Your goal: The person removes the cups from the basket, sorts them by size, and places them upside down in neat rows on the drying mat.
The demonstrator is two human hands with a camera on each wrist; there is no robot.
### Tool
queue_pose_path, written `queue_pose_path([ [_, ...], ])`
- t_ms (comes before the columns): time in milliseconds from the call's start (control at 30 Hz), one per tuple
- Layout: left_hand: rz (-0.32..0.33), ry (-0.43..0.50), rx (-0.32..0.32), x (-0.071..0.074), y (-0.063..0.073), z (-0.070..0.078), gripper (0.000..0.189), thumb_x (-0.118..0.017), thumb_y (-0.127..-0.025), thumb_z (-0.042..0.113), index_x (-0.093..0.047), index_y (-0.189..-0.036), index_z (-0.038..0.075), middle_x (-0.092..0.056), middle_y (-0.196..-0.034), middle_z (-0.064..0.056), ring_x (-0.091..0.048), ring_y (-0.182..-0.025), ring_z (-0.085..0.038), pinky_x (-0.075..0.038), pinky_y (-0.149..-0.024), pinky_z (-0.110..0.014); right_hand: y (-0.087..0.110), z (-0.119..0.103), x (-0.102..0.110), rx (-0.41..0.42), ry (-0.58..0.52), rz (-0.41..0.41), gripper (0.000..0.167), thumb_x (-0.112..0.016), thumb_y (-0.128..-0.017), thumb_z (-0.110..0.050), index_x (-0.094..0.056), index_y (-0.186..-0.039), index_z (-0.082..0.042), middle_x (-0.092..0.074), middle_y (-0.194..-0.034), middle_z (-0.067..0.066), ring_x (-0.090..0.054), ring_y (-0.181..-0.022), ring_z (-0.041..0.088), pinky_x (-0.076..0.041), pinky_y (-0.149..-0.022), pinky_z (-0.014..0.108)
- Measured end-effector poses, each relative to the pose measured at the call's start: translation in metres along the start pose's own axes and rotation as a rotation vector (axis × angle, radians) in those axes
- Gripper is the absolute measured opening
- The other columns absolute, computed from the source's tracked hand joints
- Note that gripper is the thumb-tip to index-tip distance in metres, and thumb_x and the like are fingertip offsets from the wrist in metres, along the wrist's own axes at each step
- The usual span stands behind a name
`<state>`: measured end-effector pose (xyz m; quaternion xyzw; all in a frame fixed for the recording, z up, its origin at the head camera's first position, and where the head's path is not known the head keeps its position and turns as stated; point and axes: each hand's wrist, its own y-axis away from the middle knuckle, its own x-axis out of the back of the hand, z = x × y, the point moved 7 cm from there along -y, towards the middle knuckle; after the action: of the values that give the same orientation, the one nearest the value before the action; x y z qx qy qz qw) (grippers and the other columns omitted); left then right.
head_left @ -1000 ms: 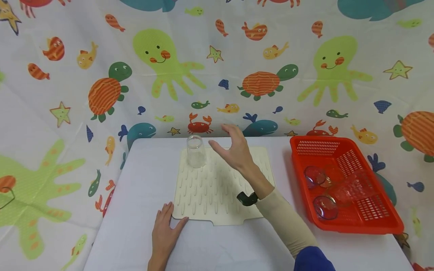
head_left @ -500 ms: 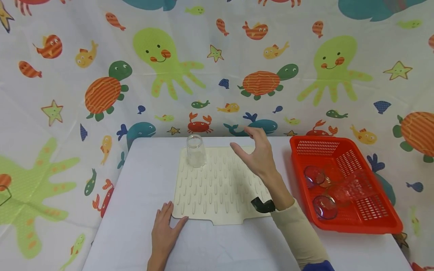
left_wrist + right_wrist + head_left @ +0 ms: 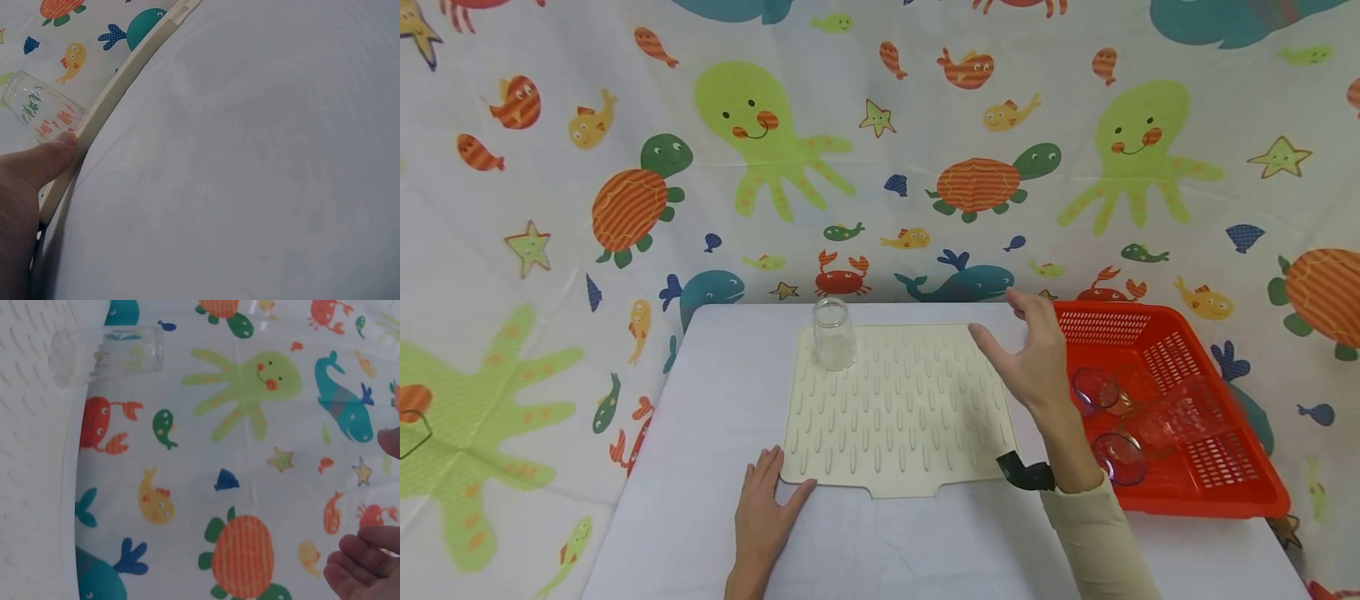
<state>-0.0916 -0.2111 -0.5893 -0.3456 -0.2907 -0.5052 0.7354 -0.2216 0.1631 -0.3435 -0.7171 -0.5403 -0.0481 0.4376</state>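
Glass [image 3: 836, 340] on mat [image 3: 901, 417]; left hand [image 3: 764, 506], extended, touching mat; right hand [image 3: 1032, 354], thumb and fingers apart, near basket [image 3: 1206, 505], contents unclear.

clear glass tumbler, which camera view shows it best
The head view: the clear glass tumbler shows whole there, standing on the far left corner of the cream ribbed mat. The left wrist view shows it slanted, lower end hidden behind the mat's edge; the right wrist view, sideways and blurred.

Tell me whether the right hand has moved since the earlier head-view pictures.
Yes, to the right: against the ridged mat, the right hand has gone from near the glass to about the mat's right edge, by the red basket.
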Motion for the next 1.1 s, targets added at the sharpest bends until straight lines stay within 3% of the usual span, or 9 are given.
queue_pose_path([
  [233,-0.022,0.002,0.005,0.0,-0.001,0.0,0.085,-0.085,-0.076,0.043,-0.054,-0.14,-0.004,-0.054,-0.147,-0.019,-0.045,-0.143,-0.037,-0.024,-0.128,-0.046,0.003,0.024,0.033,-0.079,0.056,0.079,0.063,-0.08,-0.081,-0.028,-0.059,-0.135,-0.004,-0.061,-0.134,0.014,-0.058,-0.115,0.029,-0.055,-0.1,0.059],
  [667,-0.053,0.016,0.031,-0.002,-0.001,-0.001,0.085,-0.085,-0.078,0.042,-0.052,-0.142,-0.004,-0.053,-0.149,-0.019,-0.042,-0.145,-0.037,-0.022,-0.129,-0.046,0.015,0.077,0.07,-0.27,0.126,0.105,0.065,-0.077,-0.087,-0.033,-0.054,-0.139,-0.002,-0.057,-0.139,0.018,-0.053,-0.124,0.034,-0.049,-0.106,0.059],
  [900,-0.054,-0.004,0.036,-0.004,-0.002,0.002,0.085,-0.084,-0.078,0.043,-0.052,-0.141,-0.003,-0.052,-0.149,-0.019,-0.042,-0.145,-0.037,-0.023,-0.128,-0.049,0.027,0.117,0.097,-0.455,0.17,0.14,0.066,-0.072,-0.09,-0.041,-0.051,-0.143,-0.008,-0.055,-0.142,0.012,-0.051,-0.127,0.028,-0.046,-0.115,0.04],
  [1000,-0.062,-0.013,0.046,-0.005,-0.003,0.003,0.085,-0.084,-0.079,0.043,-0.052,-0.142,-0.003,-0.052,-0.15,-0.018,-0.041,-0.146,-0.036,-0.023,-0.128,-0.048,0.031,0.133,0.107,-0.503,0.181,0.142,0.067,-0.071,-0.09,-0.041,-0.049,-0.145,-0.008,-0.053,-0.144,0.012,-0.049,-0.129,0.028,-0.044,-0.116,0.04],
  [1100,-0.069,-0.014,0.051,-0.005,-0.003,0.002,0.085,-0.083,-0.079,0.044,-0.051,-0.142,-0.003,-0.051,-0.15,-0.018,-0.04,-0.146,-0.036,-0.022,-0.128,-0.048,0.037,0.147,0.116,-0.579,0.208,0.131,0.07,-0.069,-0.092,-0.044,-0.045,-0.148,-0.01,-0.05,-0.148,0.011,-0.047,-0.132,0.028,-0.044,-0.117,0.048],
])
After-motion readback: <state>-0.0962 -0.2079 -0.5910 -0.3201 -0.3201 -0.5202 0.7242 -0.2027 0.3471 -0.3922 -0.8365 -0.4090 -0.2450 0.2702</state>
